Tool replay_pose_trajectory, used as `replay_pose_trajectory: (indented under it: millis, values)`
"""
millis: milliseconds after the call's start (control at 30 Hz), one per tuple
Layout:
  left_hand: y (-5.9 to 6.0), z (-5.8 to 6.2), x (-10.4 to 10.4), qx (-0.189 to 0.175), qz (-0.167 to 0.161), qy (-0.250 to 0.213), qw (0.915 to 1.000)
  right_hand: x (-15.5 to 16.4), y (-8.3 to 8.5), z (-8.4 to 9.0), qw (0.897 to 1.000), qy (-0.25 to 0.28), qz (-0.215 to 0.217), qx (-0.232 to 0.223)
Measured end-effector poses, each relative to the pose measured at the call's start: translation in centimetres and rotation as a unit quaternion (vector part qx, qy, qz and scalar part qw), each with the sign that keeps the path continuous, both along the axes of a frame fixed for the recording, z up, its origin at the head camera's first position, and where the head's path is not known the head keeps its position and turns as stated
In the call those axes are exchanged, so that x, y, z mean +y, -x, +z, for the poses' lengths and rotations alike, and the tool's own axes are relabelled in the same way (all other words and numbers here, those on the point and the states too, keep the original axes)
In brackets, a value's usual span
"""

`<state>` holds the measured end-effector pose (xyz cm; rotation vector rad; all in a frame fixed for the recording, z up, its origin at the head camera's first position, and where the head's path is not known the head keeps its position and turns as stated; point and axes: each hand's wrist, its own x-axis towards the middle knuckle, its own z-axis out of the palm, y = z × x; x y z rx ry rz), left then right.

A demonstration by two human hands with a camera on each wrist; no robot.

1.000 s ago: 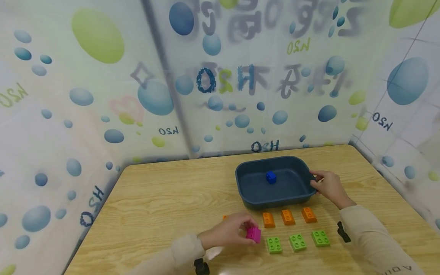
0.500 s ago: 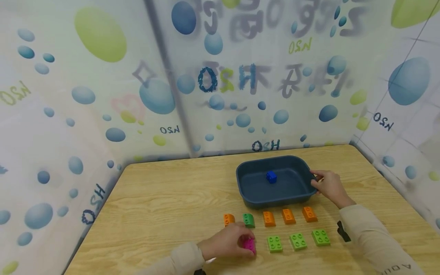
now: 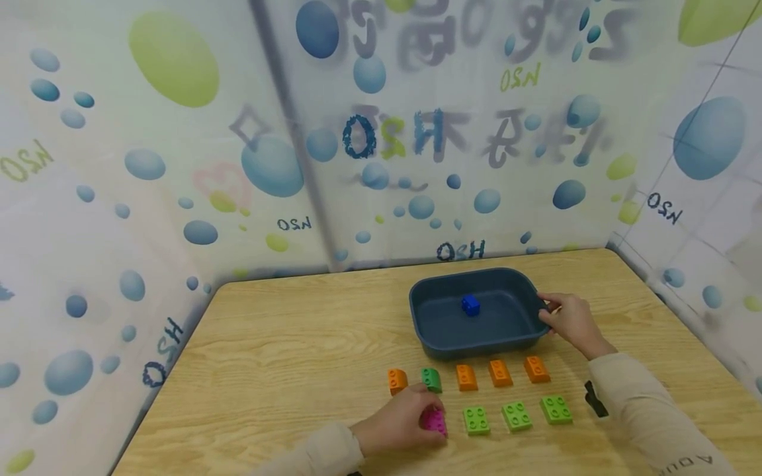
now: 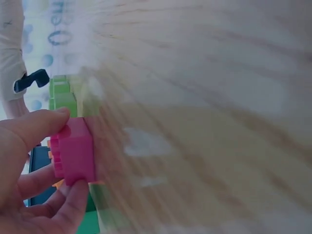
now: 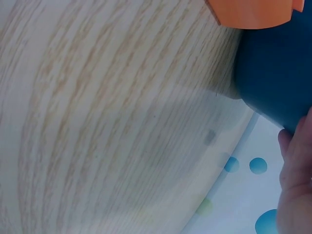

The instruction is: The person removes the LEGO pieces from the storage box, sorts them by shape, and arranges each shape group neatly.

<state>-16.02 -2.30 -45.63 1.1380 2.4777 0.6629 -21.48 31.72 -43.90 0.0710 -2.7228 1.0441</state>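
A pink toy building block [image 3: 434,421] stands on the wooden table at the left end of a row of light green blocks. My left hand [image 3: 400,422] pinches it; in the left wrist view the thumb lies on one side of the pink block [image 4: 78,151] and fingertips on the other. Toward the back right is a dark blue tray [image 3: 476,346] with one blue block [image 3: 471,305] inside. My right hand [image 3: 573,322] grips the tray's right end, thumb at the rim. The right wrist view shows that hand [image 5: 297,180] against the tray's wall [image 5: 273,73].
Several light green blocks [image 3: 516,416] sit right of the pink one. Behind them runs a row of orange blocks [image 3: 501,373] with one green block [image 3: 431,379], just in front of the tray. Patterned sheeting [image 3: 381,198] rises behind the table [image 3: 286,357].
My left hand has brought the pink block down and toward me, onto the table in line with the light green blocks. The right hand stays on the tray.
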Motion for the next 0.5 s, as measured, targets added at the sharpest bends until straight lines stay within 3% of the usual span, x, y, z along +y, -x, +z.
replay_pose_trajectory:
  millis: [500]
  values:
    - [-0.41, -0.29, -0.08, -0.005, 0.015, 0.008, 0.9998, -0.03, -0.13, 0.14, 1.000, 0.006, 0.008, 0.001]
